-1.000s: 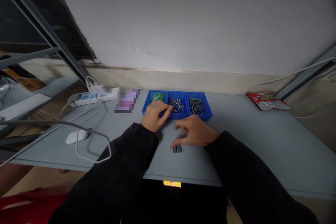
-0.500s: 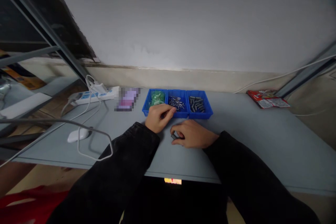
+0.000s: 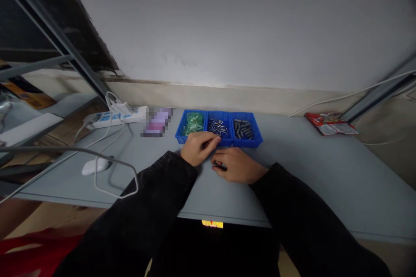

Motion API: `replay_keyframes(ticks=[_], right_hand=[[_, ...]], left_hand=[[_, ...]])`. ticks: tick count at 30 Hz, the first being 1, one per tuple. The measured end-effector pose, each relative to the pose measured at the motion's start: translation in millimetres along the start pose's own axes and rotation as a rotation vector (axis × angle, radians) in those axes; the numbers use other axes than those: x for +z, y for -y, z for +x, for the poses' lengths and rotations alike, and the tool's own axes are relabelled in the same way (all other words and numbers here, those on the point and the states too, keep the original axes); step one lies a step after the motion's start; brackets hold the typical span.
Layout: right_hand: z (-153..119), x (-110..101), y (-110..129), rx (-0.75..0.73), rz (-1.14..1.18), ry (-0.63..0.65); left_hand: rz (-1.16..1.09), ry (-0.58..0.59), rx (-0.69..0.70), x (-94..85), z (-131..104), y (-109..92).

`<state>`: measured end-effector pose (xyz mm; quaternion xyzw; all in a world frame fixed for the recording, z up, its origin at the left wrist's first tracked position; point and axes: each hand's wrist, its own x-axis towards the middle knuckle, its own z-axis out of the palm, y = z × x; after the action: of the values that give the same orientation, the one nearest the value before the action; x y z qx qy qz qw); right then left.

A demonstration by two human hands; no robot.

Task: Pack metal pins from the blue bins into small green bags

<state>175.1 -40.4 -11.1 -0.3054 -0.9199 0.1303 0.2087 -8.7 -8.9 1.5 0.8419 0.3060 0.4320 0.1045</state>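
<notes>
My right hand (image 3: pixel 240 165) is closed in front of the bins, with a small dark grey cylinder (image 3: pixel 219 166) between thumb and fingers. Fingers cover most of that piece. My left hand (image 3: pixel 198 148) is also closed, thumb against the forefinger, at the front edge of the middle bin; whatever it may pinch is too small to make out. Three blue bins stand side by side: the left bin (image 3: pixel 180 138) has green translucent pieces (image 3: pixel 194 123), the middle bin (image 3: pixel 227 143) thin shiny metal pins (image 3: pixel 218 127), the right bin (image 3: pixel 256 140) dark grey cylinders (image 3: pixel 243 130).
A white power strip (image 3: pixel 130 117) with cables and a blurred purple phone-like item (image 3: pixel 157 122) lie left of the bins. Nearer, a white earbud-type case (image 3: pixel 95 166) sits by a looped cable (image 3: pixel 136 173). A red packet (image 3: pixel 331 124) rests at the right. The wall (image 3: pixel 234 43) rises behind.
The fingers of my right hand have drawn closer around the grey cylinder, which has turned and shows less. My left hand has barely shifted, still pinched by the middle bin.
</notes>
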Motion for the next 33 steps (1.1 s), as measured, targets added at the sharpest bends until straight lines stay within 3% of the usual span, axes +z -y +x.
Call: replay_keyframes(ticks=[4, 9, 20, 33], right_hand=[[0.6, 2.1, -1.6, -0.014, -0.026, -0.048], [0.1, 0.0, -0.3, -0.023, -0.023, -0.217], [1.7, -5.1, -5.3, 0.182, 0.076, -0.645], [3.3, -11.6, -11.2, 0.149, 0.020, -0.667]], left_hand=[[-0.005, 0.020, -0.009, -0.1, -0.1, -0.4], [-0.012, 0.016, -0.010, -1.3, 0.0, -0.5], [-0.051, -0.046, -0.007, -1.4, 2.0, -1.0], [-0.062, -0.046, -0.016, 2.9, 0.9, 6.5]])
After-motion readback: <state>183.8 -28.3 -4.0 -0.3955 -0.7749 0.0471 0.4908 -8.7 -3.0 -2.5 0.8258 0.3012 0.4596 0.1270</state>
